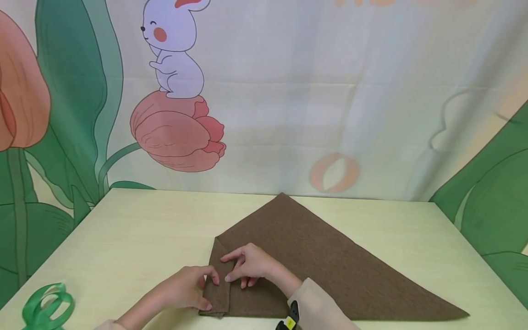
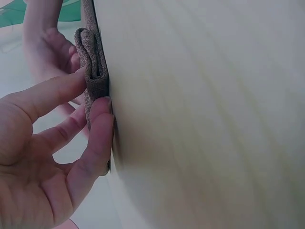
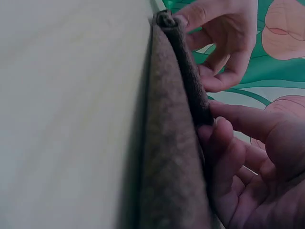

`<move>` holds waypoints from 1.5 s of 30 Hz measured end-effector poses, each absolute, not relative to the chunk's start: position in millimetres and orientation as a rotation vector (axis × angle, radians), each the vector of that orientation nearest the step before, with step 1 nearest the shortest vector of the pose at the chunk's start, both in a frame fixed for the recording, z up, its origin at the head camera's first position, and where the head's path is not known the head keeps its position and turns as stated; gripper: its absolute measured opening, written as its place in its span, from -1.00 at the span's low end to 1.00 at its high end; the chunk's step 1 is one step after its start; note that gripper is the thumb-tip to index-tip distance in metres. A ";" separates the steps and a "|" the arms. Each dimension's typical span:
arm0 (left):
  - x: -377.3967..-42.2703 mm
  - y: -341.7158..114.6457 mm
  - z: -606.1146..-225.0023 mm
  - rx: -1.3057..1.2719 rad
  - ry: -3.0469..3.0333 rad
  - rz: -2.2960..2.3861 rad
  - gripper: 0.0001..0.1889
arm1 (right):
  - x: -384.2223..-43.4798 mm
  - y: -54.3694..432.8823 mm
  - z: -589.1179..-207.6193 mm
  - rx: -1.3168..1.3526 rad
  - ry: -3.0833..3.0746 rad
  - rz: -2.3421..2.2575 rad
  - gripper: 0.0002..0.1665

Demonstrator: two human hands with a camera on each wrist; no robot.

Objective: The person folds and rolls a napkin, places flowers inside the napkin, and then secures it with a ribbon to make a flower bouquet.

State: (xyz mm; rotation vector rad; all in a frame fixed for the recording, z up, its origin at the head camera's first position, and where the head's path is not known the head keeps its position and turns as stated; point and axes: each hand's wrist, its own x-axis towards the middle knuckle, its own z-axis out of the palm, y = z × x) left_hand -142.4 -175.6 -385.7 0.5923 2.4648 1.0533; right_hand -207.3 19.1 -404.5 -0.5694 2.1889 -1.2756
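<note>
While brown cloth (image 1: 321,261) lies on pale table (image 1: 156,220), left end folded: left hand (image 1: 186,286), fingers curved, grips that end; right hand (image 1: 253,263), partly curled, pinches the fold's edge.

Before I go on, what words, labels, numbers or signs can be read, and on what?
None readable.
Backdrop: orange marks at the top, cut off and blurred; orange ring below, unclear whether a character.
Strap: yellow patch, any text too small to read.
Cloth: no text visible.

Head view bright; wrist views dimmer, right one's near cloth (image 3: 172,191) blurred.
</note>
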 end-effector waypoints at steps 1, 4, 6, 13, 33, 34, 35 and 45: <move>-142.3 -176.0 -385.8 0.593 2.459 1.058 -0.60 | -209.7 18.0 -405.1 -0.558 2.199 -1.271 -0.51; -141.7 -176.7 -385.8 0.590 2.454 1.066 -0.60 | -214.5 14.8 -406.0 -0.543 2.241 -1.274 -0.44; -141.5 -176.7 -385.9 0.584 2.454 1.072 -0.60 | -215.9 14.1 -406.2 -0.547 2.275 -1.286 -0.41; -141.8 -174.1 -387.1 0.512 2.512 1.051 -0.58 | -202.9 24.0 -402.9 -0.650 2.253 -1.311 -0.51; -144.6 -159.7 -385.0 0.545 2.408 1.214 -0.67 | -173.4 34.1 -397.6 -0.765 2.110 -1.230 -0.83; -145.3 -156.3 -384.3 0.555 2.432 1.201 -0.67 | -174.3 37.4 -397.0 -0.765 2.098 -1.239 -0.82; -145.8 -152.9 -383.5 0.566 2.454 1.190 -0.67 | -175.4 41.2 -396.3 -0.764 2.091 -1.247 -0.82; -148.1 -115.8 -377.6 0.655 2.632 1.027 -0.64 | -183.5 82.4 -387.4 -0.667 2.094 -1.322 -0.78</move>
